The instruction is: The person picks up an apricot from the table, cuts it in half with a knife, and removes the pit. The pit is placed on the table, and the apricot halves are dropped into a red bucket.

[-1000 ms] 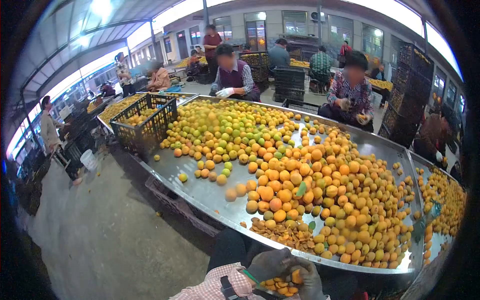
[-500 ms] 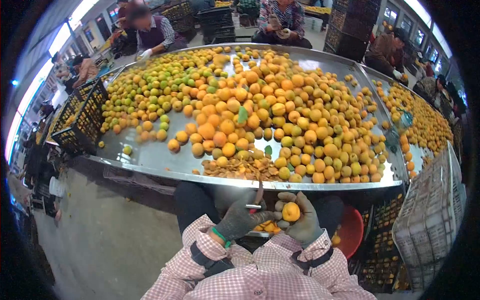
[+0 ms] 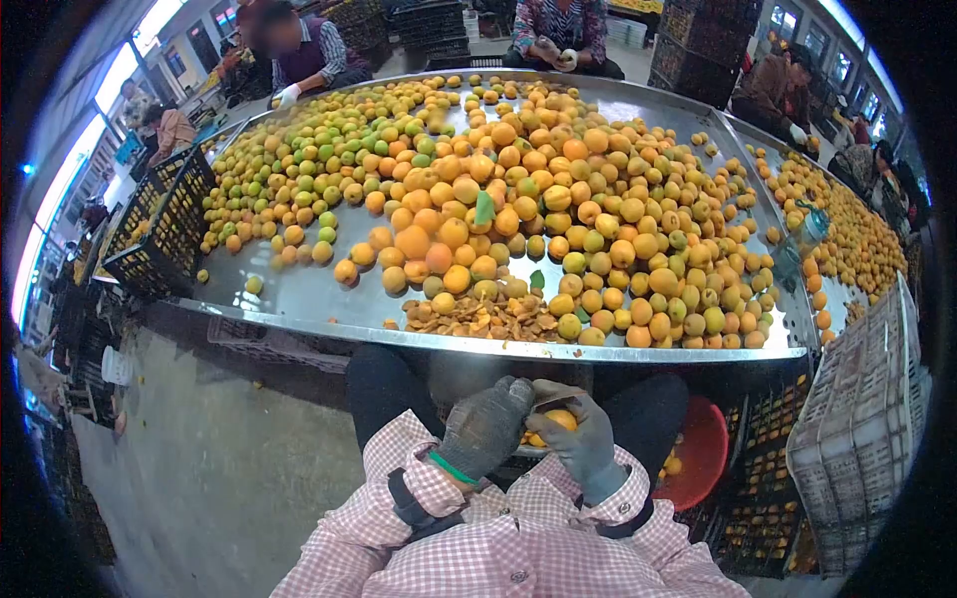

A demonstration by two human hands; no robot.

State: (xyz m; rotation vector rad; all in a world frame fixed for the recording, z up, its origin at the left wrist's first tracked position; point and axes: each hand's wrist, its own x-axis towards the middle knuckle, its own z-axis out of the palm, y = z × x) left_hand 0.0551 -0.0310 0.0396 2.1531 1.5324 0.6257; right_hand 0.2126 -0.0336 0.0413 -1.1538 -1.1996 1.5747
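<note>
My left hand (image 3: pixel 485 429), in a dark glove with a green cuff edge, is closed in front of my lap. It grips a small knife that its fingers now mostly hide. My right hand (image 3: pixel 588 447), in a grey glove, is closed around a yellow-orange apricot (image 3: pixel 561 420) close beside the left fingers. Below the hands, cut orange pieces partly show. On the metal table (image 3: pixel 299 299) ahead lies a large heap of apricots (image 3: pixel 638 209), some greenish. A pile of brownish scraps (image 3: pixel 478 317) sits by its near edge.
A black crate (image 3: pixel 159 234) stands at the table's left end. To my right are a red basin (image 3: pixel 706 453), dark crates of fruit (image 3: pixel 763 508) and a pale plastic crate (image 3: pixel 847 439). Several people sit around the tables, one in a checked sleeve (image 3: pixel 334 55).
My hands have come together, and the left has turned so the knife's blade and red handle no longer show plainly. The apricot is now partly covered. The view has shifted slightly.
</note>
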